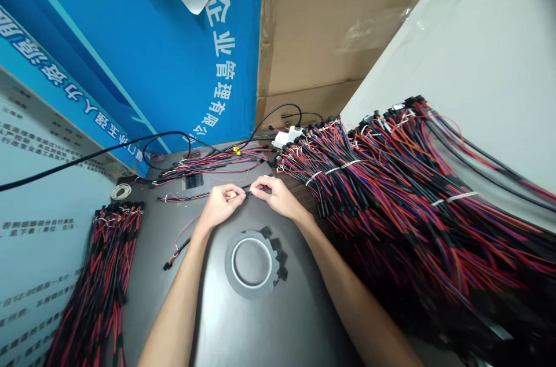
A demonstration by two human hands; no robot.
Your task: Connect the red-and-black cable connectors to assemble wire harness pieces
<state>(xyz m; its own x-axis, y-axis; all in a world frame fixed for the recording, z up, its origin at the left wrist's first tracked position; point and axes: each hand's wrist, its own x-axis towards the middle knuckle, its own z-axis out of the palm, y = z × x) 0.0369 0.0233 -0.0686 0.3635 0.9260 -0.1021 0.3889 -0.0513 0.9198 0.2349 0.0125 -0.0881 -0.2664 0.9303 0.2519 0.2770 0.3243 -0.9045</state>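
My left hand (223,204) and my right hand (273,194) meet over the dark table, each pinching a thin wire harness (248,191) between thumb and fingers. One end of a black and red harness (186,197) stretches out to the left of my left hand. The detail between the fingertips is too small to make out. Nearer my left forearm lies another short harness with a black connector (167,265). Behind both hands, a loose row of red and black wires (217,164) lies across the table, with a small yellow tag (237,150) on it.
Large tied bundles of wire harnesses (382,182) are piled at the right. Another bundle (108,263) hangs at the left edge beside a white coil (121,191). A grey ring with a toothed edge (234,280) lies in front. Blue panel (174,54) and cardboard (313,25) stand behind.
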